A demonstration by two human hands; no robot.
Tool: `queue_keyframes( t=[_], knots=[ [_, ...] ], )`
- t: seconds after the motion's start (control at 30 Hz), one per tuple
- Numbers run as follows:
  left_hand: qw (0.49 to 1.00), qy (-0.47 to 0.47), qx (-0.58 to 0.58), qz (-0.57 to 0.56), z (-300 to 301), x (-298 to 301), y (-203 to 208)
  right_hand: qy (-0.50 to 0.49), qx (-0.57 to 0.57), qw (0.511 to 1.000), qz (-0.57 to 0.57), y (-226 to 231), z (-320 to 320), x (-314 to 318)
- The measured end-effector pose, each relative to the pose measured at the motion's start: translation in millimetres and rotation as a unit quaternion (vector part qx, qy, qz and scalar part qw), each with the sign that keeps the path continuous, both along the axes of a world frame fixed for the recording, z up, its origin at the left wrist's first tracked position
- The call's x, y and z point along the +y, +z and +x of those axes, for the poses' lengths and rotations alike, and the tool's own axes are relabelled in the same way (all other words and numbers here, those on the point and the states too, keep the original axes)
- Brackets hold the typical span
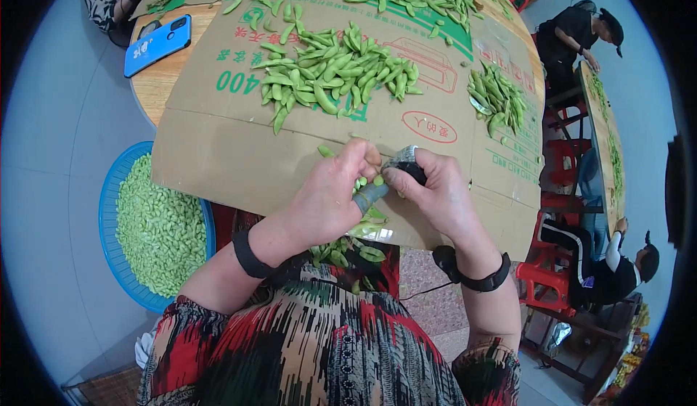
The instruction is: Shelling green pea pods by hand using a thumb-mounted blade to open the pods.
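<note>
Close together over the near edge of a flattened cardboard sheet (218, 156), both my hands have their fingers bent inward. My left hand (327, 192) is closed on a green soybean pod, with pale green beans (361, 182) showing among its fingers. Opposite it, my right hand (443, 188) pinches at the same pod, and a round bean (378, 180) shows between the two hands. Grey and dark coverings wrap some fingers; the fingers hide most of the pod. Beyond the hands lies a heap of unshelled soybean pods (341, 72). More pods (341, 252) lie by my lap.
To the left, a blue plastic basket (107, 221) holds shelled beans (163, 239). A smaller pod pile (497, 97) is on the right of the cardboard, and a blue phone (157, 45) at the far left. Other people (566, 43) sit around another table (599, 130) at right.
</note>
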State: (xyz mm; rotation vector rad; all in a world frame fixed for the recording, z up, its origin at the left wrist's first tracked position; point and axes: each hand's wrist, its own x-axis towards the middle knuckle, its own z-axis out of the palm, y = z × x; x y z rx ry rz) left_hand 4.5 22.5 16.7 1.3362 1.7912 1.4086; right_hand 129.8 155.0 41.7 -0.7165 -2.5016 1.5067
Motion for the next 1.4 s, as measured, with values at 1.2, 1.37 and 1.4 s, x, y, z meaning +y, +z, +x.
queue_keyframes(
  t=[1.2, 1.37, 1.4],
  knots=[
    [0.74, -0.057, -0.669, 0.048, -47, -10, -6, 0.072, -0.07, 0.921, 0.375, -1, -30, -4],
    [0.783, -0.069, -0.617, 0.046, -42, -11, -9, -0.079, 0.005, 0.964, -0.253, 16, -21, -8],
    [0.771, -0.105, -0.627, 0.041, -37, -11, -9, -0.072, 0.009, 0.938, -0.338, 16, -20, -12]
  ],
)
